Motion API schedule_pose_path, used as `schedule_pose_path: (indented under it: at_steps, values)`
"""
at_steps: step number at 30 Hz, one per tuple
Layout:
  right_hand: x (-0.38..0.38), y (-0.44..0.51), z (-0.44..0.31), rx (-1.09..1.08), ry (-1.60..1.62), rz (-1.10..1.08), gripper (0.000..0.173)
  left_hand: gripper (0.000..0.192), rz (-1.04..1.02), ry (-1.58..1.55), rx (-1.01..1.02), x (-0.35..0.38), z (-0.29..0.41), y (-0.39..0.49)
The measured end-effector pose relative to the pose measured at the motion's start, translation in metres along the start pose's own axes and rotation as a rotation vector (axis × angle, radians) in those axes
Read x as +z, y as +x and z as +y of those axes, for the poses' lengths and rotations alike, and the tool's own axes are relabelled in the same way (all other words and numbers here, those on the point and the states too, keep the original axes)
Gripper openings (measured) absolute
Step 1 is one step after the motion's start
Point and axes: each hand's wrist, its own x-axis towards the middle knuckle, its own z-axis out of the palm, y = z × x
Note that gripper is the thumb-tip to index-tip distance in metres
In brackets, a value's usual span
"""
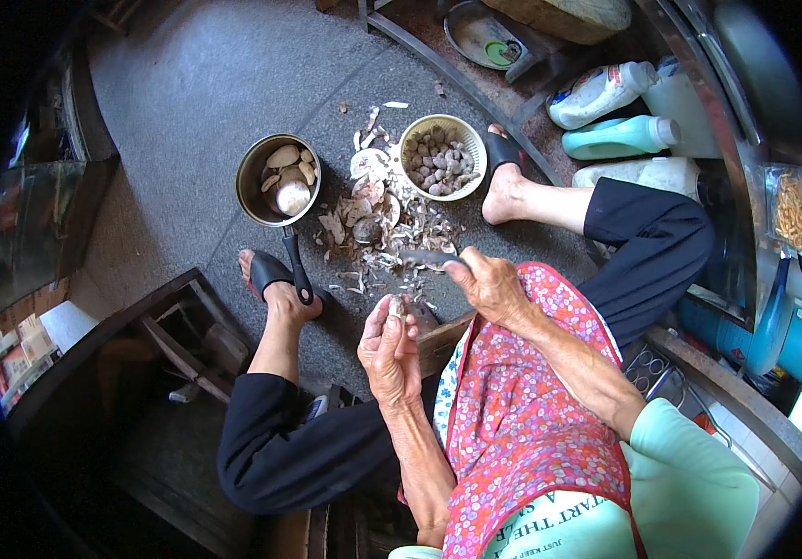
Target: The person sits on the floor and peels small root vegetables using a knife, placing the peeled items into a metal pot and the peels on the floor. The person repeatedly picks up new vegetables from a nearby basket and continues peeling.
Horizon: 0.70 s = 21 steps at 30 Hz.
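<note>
My left hand pinches a small pale piece of tuber between thumb and fingertips. In my right hand is a knife with a dark blade, pointing left, apart from the piece. Beyond my hands, peel scraps cover the floor, with a dark round tuber among them. A pale plastic basket holds many small brown-grey tubers. To its left stands a metal saucepan, its black handle toward me; several peeled pieces lie inside.
My sandalled feet flank the scraps on the dark stone floor. At right, plastic bottles lie beside a metal-framed rack. A dark wooden frame stands at lower left. A floral apron covers my lap.
</note>
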Motion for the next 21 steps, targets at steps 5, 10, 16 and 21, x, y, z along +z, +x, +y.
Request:
schedule_pose_path:
  at_steps: [5,10,16,21]
  values:
    - [0.001,-0.016,-0.017,-0.006,0.278,-0.113,0.038,0.032,0.016,0.055,0.014,-0.003,-0.007,0.006]
    - [0.010,-0.026,-0.029,-0.153,0.222,-0.108,0.037,0.031,-0.046,0.011,0.088,-0.005,-0.006,0.000]
    - [0.005,-0.004,-0.007,0.078,0.048,-0.047,0.039,0.031,-0.046,0.069,0.015,0.004,0.002,-0.003]
    - [0.000,-0.014,-0.022,-0.058,0.284,-0.076,0.036,0.031,0.064,0.272,0.132,0.010,-0.007,0.001]
